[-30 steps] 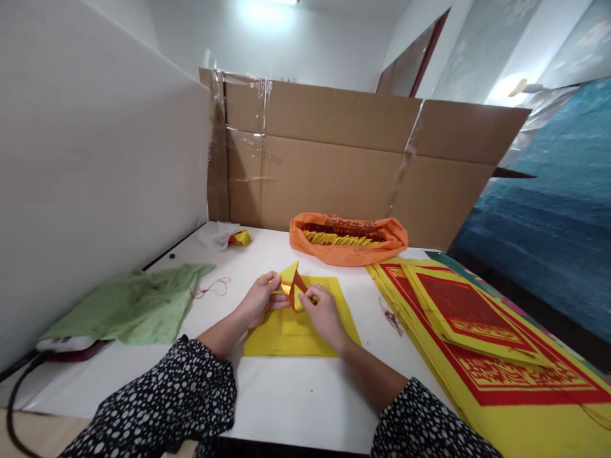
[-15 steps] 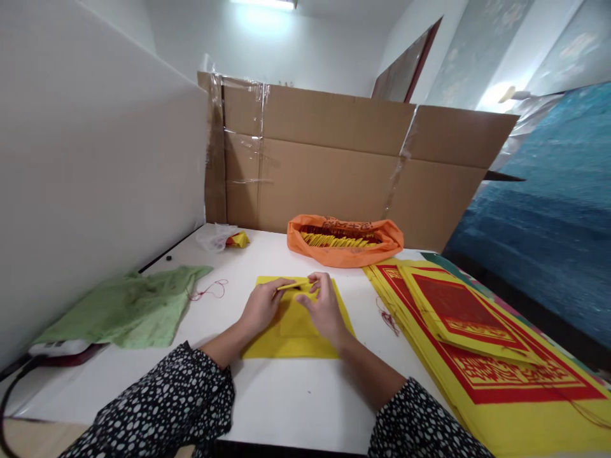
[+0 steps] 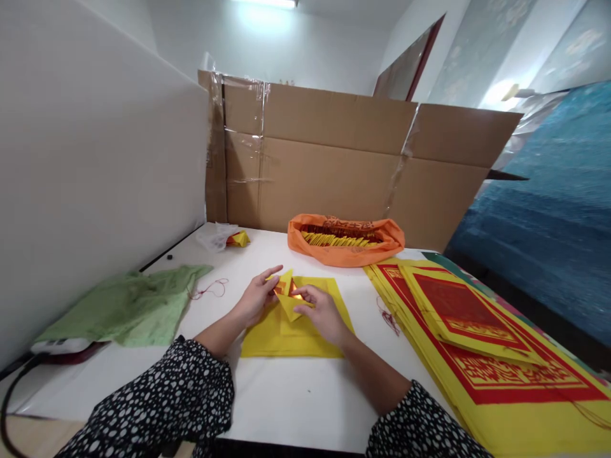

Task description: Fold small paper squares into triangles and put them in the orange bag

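Observation:
Between my two hands is a folded piece of yellow paper (image 3: 289,308) with a shiny gold-orange face and pointed corners. My left hand (image 3: 258,296) grips its left side, thumb and fingers closed on the edge. On the other side my right hand (image 3: 323,313) pinches the paper near its middle, with fingers bent and thumb below. Under both hands a stack of square yellow paper sheets (image 3: 305,343) lies flat on the white table (image 3: 286,401).
An orange bag (image 3: 334,258) packed with yellow folded papers stands behind. To the right lie yellow sheets with red print (image 3: 477,375). A green cloth (image 3: 128,312) and a red string (image 3: 212,288) are on the left. A cardboard panel (image 3: 324,172) closes off the back.
The folded paper was nearly edge-on and is now turned so its gold face and pointed flaps show. Both hands have shifted slightly lower and changed their hold.

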A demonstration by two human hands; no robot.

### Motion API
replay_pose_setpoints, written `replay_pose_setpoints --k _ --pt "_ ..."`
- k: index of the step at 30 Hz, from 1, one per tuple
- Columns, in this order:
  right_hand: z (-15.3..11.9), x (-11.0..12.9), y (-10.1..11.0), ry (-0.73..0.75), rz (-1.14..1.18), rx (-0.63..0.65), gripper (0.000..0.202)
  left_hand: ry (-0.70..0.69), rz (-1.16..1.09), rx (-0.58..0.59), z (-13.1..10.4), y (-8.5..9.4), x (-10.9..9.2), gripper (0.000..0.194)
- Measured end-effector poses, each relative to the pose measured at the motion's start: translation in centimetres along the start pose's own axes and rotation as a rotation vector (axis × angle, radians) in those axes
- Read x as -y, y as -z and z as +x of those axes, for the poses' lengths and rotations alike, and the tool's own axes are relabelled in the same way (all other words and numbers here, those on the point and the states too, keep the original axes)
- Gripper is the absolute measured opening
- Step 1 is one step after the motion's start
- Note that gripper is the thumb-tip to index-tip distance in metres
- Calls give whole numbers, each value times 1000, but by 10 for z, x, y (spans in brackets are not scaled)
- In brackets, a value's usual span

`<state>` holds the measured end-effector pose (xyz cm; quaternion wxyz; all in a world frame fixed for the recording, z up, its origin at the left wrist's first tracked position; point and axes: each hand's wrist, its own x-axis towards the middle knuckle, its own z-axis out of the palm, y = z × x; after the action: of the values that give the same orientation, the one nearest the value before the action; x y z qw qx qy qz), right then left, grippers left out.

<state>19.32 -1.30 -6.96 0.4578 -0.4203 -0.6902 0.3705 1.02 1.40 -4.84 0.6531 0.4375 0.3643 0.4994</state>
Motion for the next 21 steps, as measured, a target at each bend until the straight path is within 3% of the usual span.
replay_pose_setpoints --k 3,6,12,21 --pt "-1 1 -2 39 -161 -31 14 72 -85 47 1 3 0 38" --pt "-1 3 -4 69 -207 -55 21 126 -132 97 1 4 0 30" --pt "0 4 -4 0 -174 -262 26 152 -107 139 1 6 -3 32" --pt "0 2 -3 95 -241 -125 14 126 23 237 -11 -8 0 55"
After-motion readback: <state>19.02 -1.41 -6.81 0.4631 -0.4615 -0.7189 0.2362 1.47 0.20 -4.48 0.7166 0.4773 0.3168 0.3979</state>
